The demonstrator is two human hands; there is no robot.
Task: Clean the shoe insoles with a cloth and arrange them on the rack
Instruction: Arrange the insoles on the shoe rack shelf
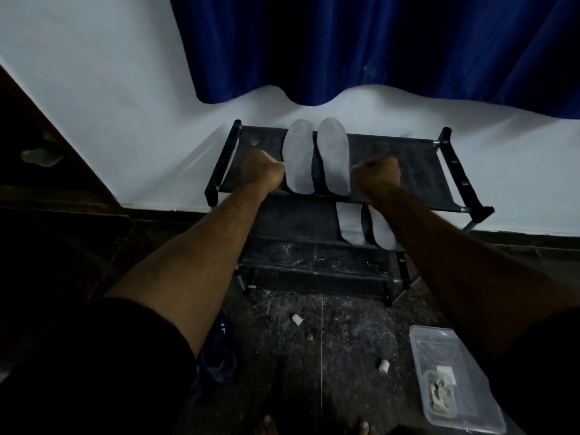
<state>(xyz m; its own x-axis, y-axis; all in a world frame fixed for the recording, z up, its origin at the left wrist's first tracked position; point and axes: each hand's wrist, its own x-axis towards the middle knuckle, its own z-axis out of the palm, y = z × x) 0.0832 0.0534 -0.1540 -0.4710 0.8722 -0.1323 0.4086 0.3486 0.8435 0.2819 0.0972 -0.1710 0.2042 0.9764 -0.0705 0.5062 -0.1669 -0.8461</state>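
Note:
A black shoe rack (408,171) stands against the white wall. Two grey insoles lie side by side on its top shelf, the left insole (298,155) and the right insole (333,155). Another pair of grey insoles (351,226) lies on the shelf below, partly hidden by my right forearm. My left hand (262,171) is a closed fist just left of the top pair, touching the left insole's edge. My right hand (376,175) is a closed fist just right of the pair, holding nothing. No cloth shows in either hand.
A clear plastic container (452,381) with scraps inside sits on the dark floor at lower right. Two small white caps (297,320) (383,365) lie on the floor. A dark blue cloth (219,346) lies by my left arm. A blue curtain (361,45) hangs behind the rack.

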